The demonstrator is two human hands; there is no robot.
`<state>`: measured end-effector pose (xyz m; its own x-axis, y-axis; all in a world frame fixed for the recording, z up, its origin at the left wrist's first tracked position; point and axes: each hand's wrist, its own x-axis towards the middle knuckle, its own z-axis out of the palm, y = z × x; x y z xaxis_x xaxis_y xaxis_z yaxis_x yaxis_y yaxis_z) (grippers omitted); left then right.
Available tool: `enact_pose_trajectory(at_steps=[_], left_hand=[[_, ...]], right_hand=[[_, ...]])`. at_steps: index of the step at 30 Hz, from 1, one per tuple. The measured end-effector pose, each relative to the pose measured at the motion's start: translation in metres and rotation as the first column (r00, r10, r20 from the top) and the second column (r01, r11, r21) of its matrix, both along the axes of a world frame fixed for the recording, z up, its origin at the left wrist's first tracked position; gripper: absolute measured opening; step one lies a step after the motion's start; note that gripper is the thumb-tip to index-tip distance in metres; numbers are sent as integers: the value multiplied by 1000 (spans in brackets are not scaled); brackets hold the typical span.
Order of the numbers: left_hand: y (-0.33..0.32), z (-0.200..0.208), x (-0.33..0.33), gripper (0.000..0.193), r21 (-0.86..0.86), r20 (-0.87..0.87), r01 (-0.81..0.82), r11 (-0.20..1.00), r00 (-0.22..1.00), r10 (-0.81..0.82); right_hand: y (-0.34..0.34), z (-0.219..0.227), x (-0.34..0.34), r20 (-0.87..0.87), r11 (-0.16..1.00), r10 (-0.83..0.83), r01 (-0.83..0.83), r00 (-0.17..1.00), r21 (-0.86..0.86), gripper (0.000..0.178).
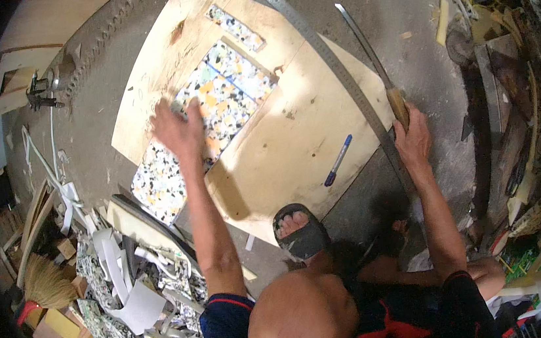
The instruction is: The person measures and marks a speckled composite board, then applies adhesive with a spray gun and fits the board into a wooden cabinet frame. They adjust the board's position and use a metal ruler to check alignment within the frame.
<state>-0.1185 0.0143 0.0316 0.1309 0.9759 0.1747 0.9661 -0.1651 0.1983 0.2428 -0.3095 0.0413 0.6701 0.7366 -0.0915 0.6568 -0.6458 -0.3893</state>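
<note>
Two bare arms are seen reaching up from the lower edge of the frame, above a sandalled foot (300,230) planted on the near corner of a plywood sheet (293,133) laid on the concrete floor. At centre right, the right hand (412,139) is clamped around the wooden handle of a long, narrow saw (375,65), whose blade runs toward the upper middle of the frame. A long steel ruler (332,63) is laid just beside the saw, crossing the sheet's right side. A blue pen (337,160) is left on the bare plywood between the foot and the ruler. Left of centre, the left hand (177,129) is spread open, fingers apart, and pressed flat on a speckled multicoloured panel (224,104) lying along the plywood. A smaller speckled strip (234,27) is placed farther up the sheet. Offcuts and a broom (44,285) are heaped at lower left.
</note>
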Motion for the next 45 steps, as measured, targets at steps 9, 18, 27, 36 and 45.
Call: enact_pose_trajectory(at_steps=[9, 18, 27, 36, 45], left_hand=[[7, 27, -27, 58, -142, 60, 162, 977, 986, -155], [11, 33, -24, 51, -151, 152, 243, 958, 963, -221], [10, 25, -23, 47, -167, 75, 207, 964, 978, -197], [-19, 19, 23, 54, -66, 171, 180, 982, 971, -166], [-98, 129, 203, 43, -171, 978, 671, 722, 207, 39]], right_hand=[[8, 41, -64, -450, 990, 144, -126, 881, 70, 36], [53, 40, -110, -38, 581, 808, -807, 587, -103, 27], [8, 59, -49, -94, 967, -10, -14, 996, -255, 43], [1, 73, -18, -21, 973, 111, -113, 994, -199, 37], [195, 216, 8, -198, 989, 71, -43, 978, 140, 30]])
